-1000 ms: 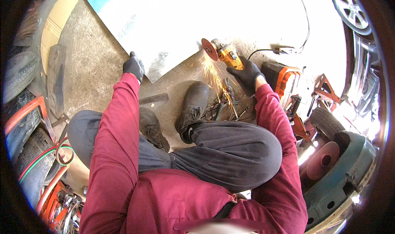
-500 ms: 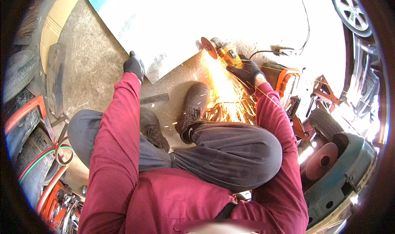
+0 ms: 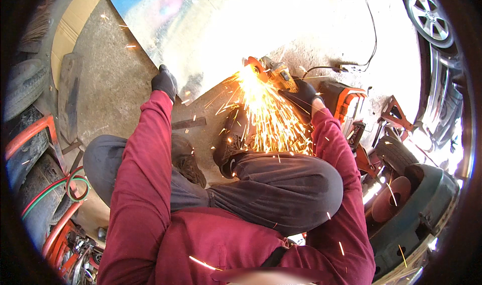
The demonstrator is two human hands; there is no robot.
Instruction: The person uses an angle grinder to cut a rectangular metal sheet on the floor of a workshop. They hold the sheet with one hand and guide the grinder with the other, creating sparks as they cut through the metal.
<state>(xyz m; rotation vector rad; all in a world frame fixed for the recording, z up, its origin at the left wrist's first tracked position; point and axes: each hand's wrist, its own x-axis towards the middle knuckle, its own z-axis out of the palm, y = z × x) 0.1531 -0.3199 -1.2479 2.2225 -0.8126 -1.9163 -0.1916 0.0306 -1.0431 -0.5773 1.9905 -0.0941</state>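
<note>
Right now I have the dark-gloved right hand closed around the rear body of a yellow-and-black angle grinder, though the sparks blur how each finger sits. The dark-gloved left hand rests at the near left edge of a broad, flat, pale sheet with a blue corner; I cannot tell whether its fingers curl underneath. The grinder's thin, round, red disc stands at the sheet's near right edge, where glare hides the exact contact, and a dense fan of orange sparks sprays back across one dark leather boot.

To me the grinder looks fairly heavy and apt to kick or twist, so I would hold it by the body, well behind the disc. I judge the sheet to be thin metal: stiff near its margins, perhaps springy across the middle, slippery and sharp-edged, best pressed down at a border well apart from the disc.

Farther out, the sheet spreads ahead of the boots over a grey concrete floor; whether something props it, I cannot tell. A dark flat bar lies near its closest corner. Just beside the right hand sits a black-and-orange box, and a silver spoked car wheel shows at the far right
</note>
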